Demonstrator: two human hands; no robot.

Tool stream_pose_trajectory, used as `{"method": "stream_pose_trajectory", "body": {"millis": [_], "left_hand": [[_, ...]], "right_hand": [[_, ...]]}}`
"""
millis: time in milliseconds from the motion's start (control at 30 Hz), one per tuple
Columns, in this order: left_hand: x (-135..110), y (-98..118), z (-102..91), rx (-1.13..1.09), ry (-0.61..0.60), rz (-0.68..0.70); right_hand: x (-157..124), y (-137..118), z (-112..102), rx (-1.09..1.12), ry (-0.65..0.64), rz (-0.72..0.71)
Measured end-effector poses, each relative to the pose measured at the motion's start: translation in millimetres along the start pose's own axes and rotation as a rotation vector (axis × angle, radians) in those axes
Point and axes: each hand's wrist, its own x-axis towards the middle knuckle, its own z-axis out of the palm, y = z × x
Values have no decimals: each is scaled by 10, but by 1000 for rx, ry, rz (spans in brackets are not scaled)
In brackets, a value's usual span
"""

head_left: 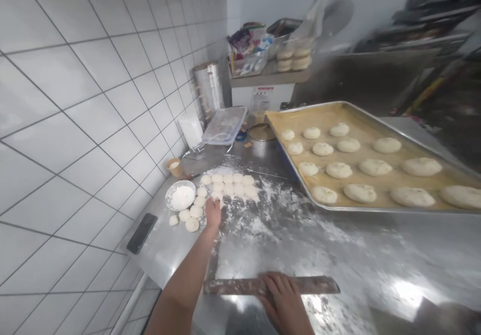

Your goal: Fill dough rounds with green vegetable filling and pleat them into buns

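Dough pieces (228,189): about twenty, crowded, on the steel table (158,244)
Left hand (213,213): fingers open, together, tips touching the pieces
Right hand (280,295): fingers curled over the one rolling pin (319,285)
Tray (376,208): one, holding fifteen dough rounds (387,145)
Flour bowl (180,195): one, beside the pieces

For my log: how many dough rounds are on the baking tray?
15 dough rounds, in four rows on the baking tray: three, four, four, four, far to near. Its right end is out of frame, so more may be hidden.
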Motion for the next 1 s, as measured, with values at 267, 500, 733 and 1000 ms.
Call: {"method": "stream_pose_trajectory", "body": {"millis": [267,500,733,1000], "left_hand": [[741,88,290,141,-107,-179],[863,-148,285,56,-241,73],[627,-293,35,-115,-457,422],[164,-214,-90,23,-505,706]], "right_hand": [[-427,28,222,-55,-21,58],[-404,-139,301,-112,13,261],[-365,-331,379,-132,128,425],[-335,-418,349,-146,117,456]]}}
